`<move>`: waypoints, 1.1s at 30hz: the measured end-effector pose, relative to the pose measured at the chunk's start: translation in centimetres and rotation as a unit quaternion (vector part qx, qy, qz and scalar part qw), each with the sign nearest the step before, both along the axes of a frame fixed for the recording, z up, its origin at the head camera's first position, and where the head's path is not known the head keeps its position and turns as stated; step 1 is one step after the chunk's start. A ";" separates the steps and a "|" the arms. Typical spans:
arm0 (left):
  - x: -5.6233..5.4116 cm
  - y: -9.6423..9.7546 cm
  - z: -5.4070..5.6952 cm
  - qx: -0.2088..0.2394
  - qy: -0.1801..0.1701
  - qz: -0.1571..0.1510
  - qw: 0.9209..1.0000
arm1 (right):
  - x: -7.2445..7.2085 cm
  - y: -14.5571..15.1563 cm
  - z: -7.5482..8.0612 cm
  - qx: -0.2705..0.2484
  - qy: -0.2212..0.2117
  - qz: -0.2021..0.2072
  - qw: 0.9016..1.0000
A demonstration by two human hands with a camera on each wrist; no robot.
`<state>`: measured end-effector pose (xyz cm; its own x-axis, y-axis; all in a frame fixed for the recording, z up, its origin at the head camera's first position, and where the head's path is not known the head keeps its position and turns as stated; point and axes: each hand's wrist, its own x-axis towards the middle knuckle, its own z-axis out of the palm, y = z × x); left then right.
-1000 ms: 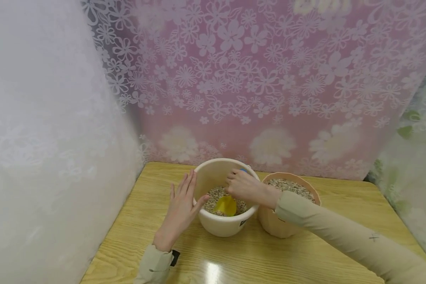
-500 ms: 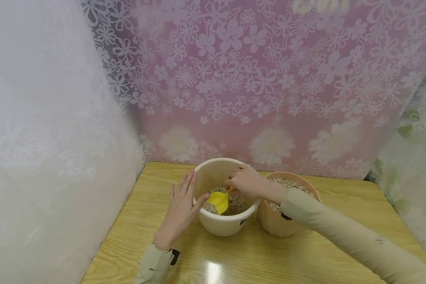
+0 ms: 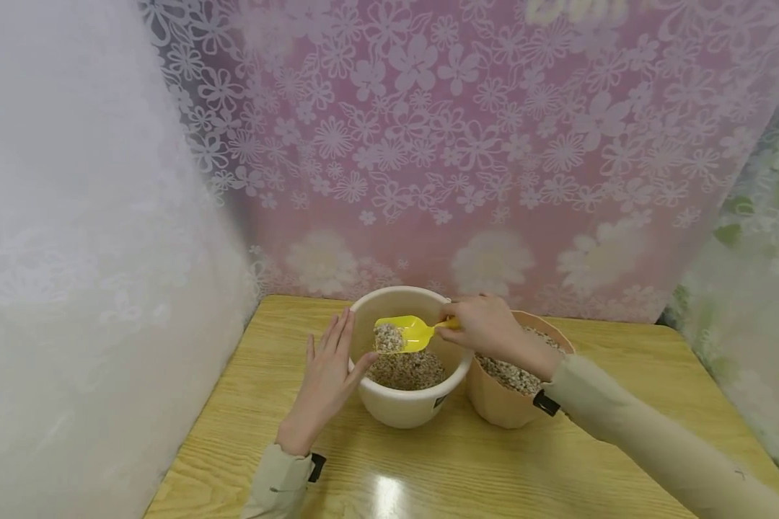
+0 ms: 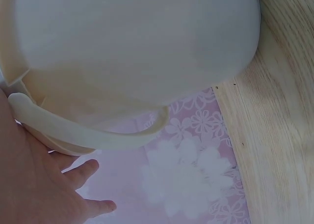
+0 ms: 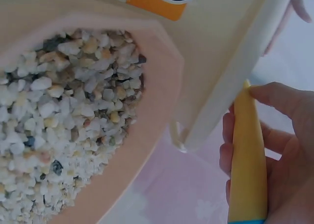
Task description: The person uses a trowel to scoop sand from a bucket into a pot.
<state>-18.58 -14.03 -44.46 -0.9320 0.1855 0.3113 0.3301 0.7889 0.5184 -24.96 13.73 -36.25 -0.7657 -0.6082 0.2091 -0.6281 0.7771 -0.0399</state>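
Observation:
My right hand [image 3: 483, 324] grips the handle of a yellow scoop [image 3: 417, 333]. The scoop carries a small heap of gravel [image 3: 389, 337] over the mouth of a white bucket [image 3: 399, 412]. In the right wrist view, fingers and thumb wrap the yellow handle [image 5: 249, 165], which has a blue band at its end. My left hand [image 3: 324, 378] rests on the bucket's left rim with fingers straight. The left wrist view shows that hand [image 4: 44, 184] beside the bucket's curved carrying handle [image 4: 88, 133]. More gravel [image 3: 407, 371] covers the bucket's bottom.
Right of the bucket stands a peach-coloured pot [image 3: 503, 407], filled with pale mixed gravel [image 5: 73, 111], partly under my right forearm. Both containers stand on a wooden table [image 3: 467, 468]. A flowered pink sheet [image 3: 428, 180] hangs behind, and a whitish sheet [image 3: 104, 252] at the left.
My right hand has lifted the scoop out of the bucket's gravel, up and to the right, with gravel in it. My left hand stays on the rim.

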 end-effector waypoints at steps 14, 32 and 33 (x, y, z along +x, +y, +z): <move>0.1 0.1 0.0 -0.007 0.002 0.000 1.000 | 2.8 3.0 0.4 -0.051 0.006 -0.089 0.995; 0.1 0.2 0.1 0.000 -0.005 -0.004 1.000 | 5.0 8.4 1.4 -0.071 0.006 -0.154 0.986; 0.1 0.2 0.1 -0.001 -0.005 -0.004 1.000 | 5.2 9.0 1.5 -0.069 0.009 -0.160 0.985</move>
